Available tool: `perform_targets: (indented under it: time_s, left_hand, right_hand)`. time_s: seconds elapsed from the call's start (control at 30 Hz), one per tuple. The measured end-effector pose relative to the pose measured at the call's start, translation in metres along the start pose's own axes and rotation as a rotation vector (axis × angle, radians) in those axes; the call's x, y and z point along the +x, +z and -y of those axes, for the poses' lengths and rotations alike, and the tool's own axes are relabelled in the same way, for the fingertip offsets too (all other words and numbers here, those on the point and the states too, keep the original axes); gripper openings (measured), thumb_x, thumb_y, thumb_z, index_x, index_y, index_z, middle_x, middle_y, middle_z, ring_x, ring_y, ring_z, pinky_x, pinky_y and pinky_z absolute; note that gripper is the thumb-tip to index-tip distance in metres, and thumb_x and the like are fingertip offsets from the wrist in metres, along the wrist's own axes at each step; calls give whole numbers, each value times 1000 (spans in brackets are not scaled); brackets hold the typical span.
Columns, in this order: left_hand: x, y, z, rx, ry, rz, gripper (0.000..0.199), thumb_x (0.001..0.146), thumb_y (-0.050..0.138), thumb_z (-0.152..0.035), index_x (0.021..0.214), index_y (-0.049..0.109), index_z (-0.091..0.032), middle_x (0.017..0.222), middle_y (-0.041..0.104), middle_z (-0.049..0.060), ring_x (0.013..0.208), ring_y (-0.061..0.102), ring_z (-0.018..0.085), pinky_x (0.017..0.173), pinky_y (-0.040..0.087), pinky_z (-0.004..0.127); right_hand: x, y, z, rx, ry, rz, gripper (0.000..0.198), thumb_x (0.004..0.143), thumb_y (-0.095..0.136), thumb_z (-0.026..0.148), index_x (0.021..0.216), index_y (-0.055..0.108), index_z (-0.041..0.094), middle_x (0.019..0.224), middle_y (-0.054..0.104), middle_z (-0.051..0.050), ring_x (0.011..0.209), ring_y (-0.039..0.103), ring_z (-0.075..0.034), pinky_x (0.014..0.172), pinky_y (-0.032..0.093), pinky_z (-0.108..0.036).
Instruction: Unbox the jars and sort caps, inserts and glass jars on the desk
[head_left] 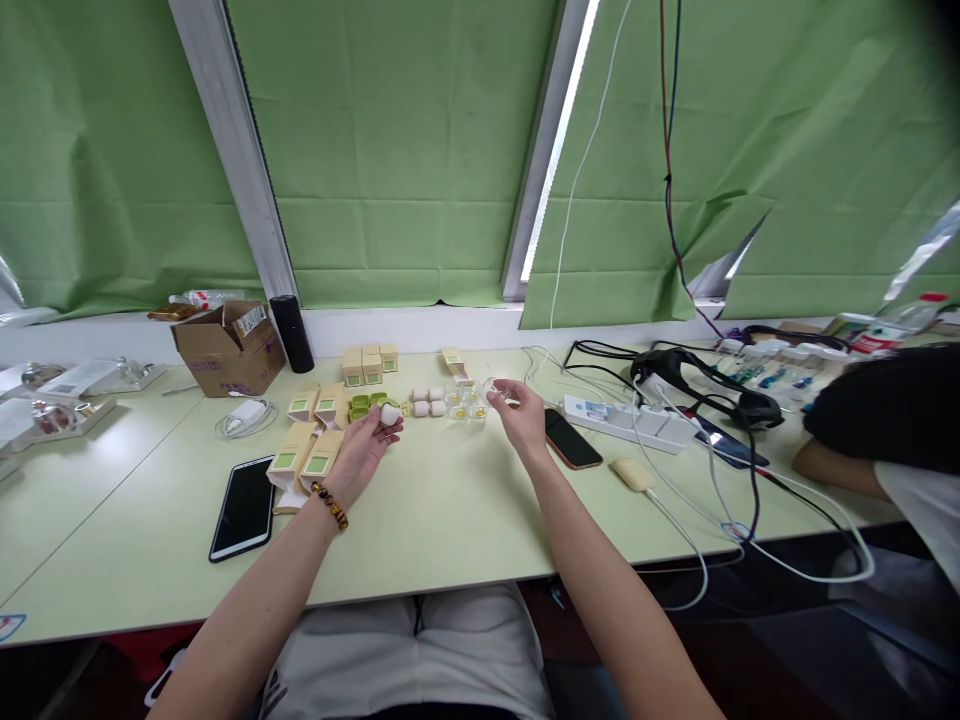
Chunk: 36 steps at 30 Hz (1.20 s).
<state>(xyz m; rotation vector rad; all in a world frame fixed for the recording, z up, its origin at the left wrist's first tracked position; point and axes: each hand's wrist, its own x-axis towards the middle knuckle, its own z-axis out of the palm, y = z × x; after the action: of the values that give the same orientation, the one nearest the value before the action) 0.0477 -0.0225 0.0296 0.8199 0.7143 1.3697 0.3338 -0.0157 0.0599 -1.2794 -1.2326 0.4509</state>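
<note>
My left hand (364, 455), wearing a beaded bracelet, is closed around a small rounded white-and-green piece (389, 413). Just behind it sit several small green pieces (360, 403). My right hand (517, 410) pinches a small clear piece (490, 388) between thumb and fingertips. Left of that hand stand several small clear containers (469, 408) with yellow in them. Between the two hands lies a group of pale pinkish-white pieces (428, 403). Opened small kraft boxes (319, 450) with green labels stand beside my left wrist.
More small boxes (369, 365) and one opened box (454, 364) stand farther back. Phones lie left (244, 508) and right (573, 438). A power strip (630, 422), cables and a black headset (705, 385) occupy the right. A cardboard carton (229, 348) sits back left. Another person's arm (840, 475) rests at right.
</note>
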Motion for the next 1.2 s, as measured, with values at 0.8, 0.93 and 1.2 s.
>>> perform_targets:
  time_s: [0.8, 0.93, 1.2]
  left_hand:
    - [0, -2, 2, 32, -1, 52, 46, 94, 69, -56, 103, 74, -11, 103, 78, 18, 91, 75, 21, 86, 58, 32]
    - [0, -2, 5, 1, -13, 61, 47, 95, 66, -57, 102, 72, -10, 105, 78, 21, 94, 77, 24, 88, 59, 35]
    - [-4, 3, 5, -95, -35, 121, 49, 98, 61, -57, 110, 71, -11, 113, 77, 21, 111, 74, 29, 103, 57, 44]
  right_hand:
    - [-6, 6, -24, -829, 43, 274, 86, 81, 81, 45, 149, 37, 17, 136, 57, -24, 114, 66, -38, 87, 50, -41]
    - [-12, 9, -6, -701, -153, 81, 71, 84, 76, 49, 142, 47, 20, 138, 55, -19, 123, 57, -37, 94, 48, -43]
    - [-52, 76, 31, -113, -355, 352, 41, 86, 74, 38, 123, 60, 26, 118, 66, -10, 107, 56, -31, 96, 48, -48]
